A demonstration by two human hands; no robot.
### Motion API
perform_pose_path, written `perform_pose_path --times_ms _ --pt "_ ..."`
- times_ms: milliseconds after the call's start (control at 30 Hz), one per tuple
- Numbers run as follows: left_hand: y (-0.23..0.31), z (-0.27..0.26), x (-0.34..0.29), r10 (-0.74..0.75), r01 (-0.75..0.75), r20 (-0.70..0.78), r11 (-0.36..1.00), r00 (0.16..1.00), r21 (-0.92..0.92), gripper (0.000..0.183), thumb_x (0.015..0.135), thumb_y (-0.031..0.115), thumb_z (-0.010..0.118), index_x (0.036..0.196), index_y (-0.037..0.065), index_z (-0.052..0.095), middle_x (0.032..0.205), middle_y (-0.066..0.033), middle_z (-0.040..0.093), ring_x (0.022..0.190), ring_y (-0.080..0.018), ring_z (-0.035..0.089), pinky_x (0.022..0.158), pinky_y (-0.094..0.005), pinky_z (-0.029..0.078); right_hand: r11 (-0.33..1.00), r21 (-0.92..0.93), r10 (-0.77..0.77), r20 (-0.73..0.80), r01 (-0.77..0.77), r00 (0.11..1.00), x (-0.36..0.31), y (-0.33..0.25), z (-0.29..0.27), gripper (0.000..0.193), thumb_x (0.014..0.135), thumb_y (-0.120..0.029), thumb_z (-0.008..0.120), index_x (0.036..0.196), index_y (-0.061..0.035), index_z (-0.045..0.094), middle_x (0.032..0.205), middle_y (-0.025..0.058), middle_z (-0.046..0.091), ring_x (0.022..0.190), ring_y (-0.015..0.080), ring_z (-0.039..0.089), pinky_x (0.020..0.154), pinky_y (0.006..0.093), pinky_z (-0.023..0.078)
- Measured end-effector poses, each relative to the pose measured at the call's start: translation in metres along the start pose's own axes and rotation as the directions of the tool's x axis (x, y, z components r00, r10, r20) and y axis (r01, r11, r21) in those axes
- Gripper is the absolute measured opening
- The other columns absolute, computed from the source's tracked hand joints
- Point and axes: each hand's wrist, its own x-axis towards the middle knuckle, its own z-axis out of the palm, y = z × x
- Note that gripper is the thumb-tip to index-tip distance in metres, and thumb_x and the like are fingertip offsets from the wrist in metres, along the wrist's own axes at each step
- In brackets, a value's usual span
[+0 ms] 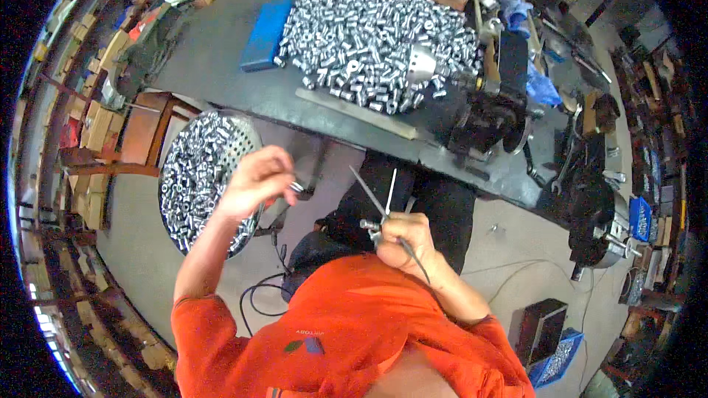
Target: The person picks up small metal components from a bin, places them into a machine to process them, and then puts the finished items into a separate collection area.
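Observation:
My left hand is above the right side of a round perforated metal basket, which holds many small metal parts. A small shiny cylindrical part shows at its closed fingertips. In front of my body, my right hand is closed around a long, thin, tapered grey tool that looks like a file. Its pointed end angles up and to the left. Another small metal part sticks out beside the right thumb; the palm side of that grip is hidden.
A dark workbench carries a large heap of metal parts, a blue box and a black vise. A wooden chair stands at the left. On the floor at right are a dark box and a blue crate.

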Motion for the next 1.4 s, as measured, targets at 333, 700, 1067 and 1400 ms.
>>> perform_pose_path --times_ms 333,700,1067,1400 --pt "-0.059 0.077 0.021 -0.146 0.264 0.232 0.723 0.962 -0.639 0.028 0.090 0.023 0.050 0.090 -0.004 0.058 0.067 -0.0134 0.060 0.068 -0.0251 0.065 0.047 -0.0308 0.050 0.986 0.027 0.166 -0.008 -0.166 0.986 0.004 0.010 0.000 0.023 0.060 -0.009 0.063 0.058 -0.0046 0.040 0.053 0.0125 0.042 0.047 0.0323 0.047 0.043 0.0387 0.035" --pt "-0.039 0.078 0.030 0.167 -0.217 0.170 0.914 0.971 0.342 0.016 0.079 0.008 0.067 0.092 0.000 0.063 0.080 -0.0056 0.064 0.073 -0.0126 0.060 0.066 -0.0256 0.049 0.937 -0.139 0.329 0.040 -0.321 0.943 0.008 0.020 0.011 0.015 0.061 -0.014 0.062 0.060 -0.0048 0.050 0.056 0.0156 0.052 0.055 0.0376 0.055 0.052 0.0465 0.044" --pt "-0.044 0.080 0.028 -0.059 0.059 0.168 0.998 0.984 0.003 0.022 0.074 0.007 0.070 0.093 0.001 0.062 0.086 -0.0036 0.064 0.077 -0.0102 0.060 0.069 -0.0265 0.049 0.947 -0.034 0.320 0.015 -0.319 0.947 0.004 0.015 0.004 0.020 0.063 -0.008 0.061 0.059 -0.0028 0.043 0.054 0.0139 0.044 0.049 0.0318 0.048 0.047 0.0403 0.037" --pt "-0.058 0.057 0.045 0.452 -0.264 -0.043 0.593 0.891 0.761 0.022 0.059 0.001 0.064 0.080 0.003 0.061 0.063 -0.0065 0.047 0.049 -0.0175 0.046 0.047 -0.0303 0.038 0.973 0.226 0.041 0.048 -0.051 0.998 -0.002 -0.013 -0.012 0.032 0.064 -0.015 0.061 0.056 -0.0060 0.031 0.052 0.0074 0.031 0.045 0.0251 0.037 0.042 0.0368 0.025"
